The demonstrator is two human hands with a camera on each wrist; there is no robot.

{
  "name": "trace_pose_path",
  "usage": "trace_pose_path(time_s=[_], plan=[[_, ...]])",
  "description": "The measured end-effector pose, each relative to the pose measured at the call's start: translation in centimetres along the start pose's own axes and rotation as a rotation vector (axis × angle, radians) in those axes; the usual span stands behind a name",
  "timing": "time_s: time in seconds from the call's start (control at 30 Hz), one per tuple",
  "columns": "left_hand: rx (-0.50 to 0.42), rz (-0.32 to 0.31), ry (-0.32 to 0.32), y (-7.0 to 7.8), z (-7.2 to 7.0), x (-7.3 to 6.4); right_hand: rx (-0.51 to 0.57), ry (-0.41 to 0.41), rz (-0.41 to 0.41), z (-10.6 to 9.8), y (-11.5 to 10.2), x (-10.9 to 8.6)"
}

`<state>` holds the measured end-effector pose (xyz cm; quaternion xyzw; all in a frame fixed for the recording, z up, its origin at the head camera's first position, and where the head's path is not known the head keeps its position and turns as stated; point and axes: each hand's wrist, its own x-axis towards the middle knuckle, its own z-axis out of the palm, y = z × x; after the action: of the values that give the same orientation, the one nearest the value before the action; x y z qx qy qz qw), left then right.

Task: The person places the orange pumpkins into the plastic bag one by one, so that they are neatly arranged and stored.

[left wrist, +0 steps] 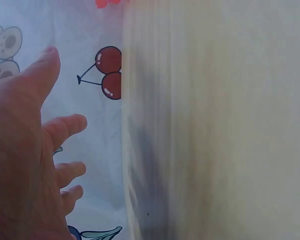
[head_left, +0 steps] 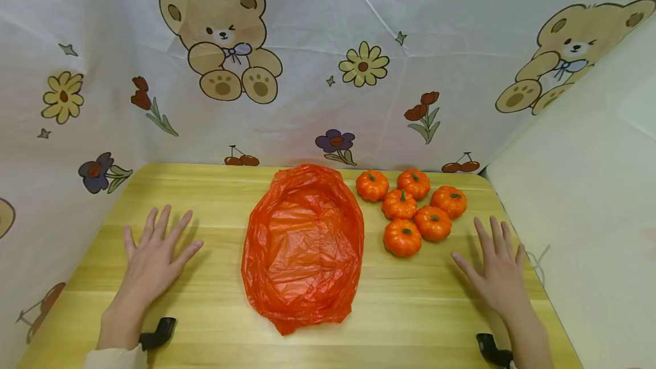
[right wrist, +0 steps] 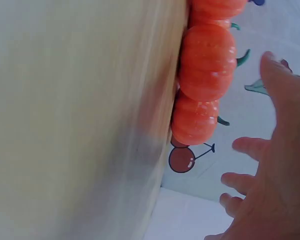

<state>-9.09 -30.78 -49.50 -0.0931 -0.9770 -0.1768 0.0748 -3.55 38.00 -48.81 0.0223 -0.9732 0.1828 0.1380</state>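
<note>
My left hand is spread with straight fingers over the left side of the table, holding nothing. On the right side, my right hand is likewise spread and holds nothing; the small orange pumpkins are nearest to it. Between the hands lies a red plastic bag, its mouth opened upward and its rim crumpled. Several pumpkins with green stems sit grouped right of the bag, among them a front one and a right one. In the right wrist view, a pumpkin stands beyond the thumb, apart from it.
The wooden table has light yellow grain. A white cloth printed with bears and flowers hangs behind it and at the left. A pale panel borders the right edge. Black wrist mounts show near both forearms.
</note>
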Motion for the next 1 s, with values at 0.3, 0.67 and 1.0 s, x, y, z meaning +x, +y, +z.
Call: trace_pose_path(time_s=[0.3, 0.67, 1.0], plan=[[-0.014, -0.015, -0.007, -0.3, -0.3, -0.4, 0.003, -0.029, -0.075, 0.9, -1.8, 3.6], [-0.264, 0.001, -0.021, -0.2, 0.6, -0.4, 0.076, -0.062, -0.078, 2.3, -3.6, 5.4], [-0.515, 0.068, 0.016, 2.6, 4.1, 2.2, 0.18, -0.016, 0.005, 1.5, -3.1, 5.0]])
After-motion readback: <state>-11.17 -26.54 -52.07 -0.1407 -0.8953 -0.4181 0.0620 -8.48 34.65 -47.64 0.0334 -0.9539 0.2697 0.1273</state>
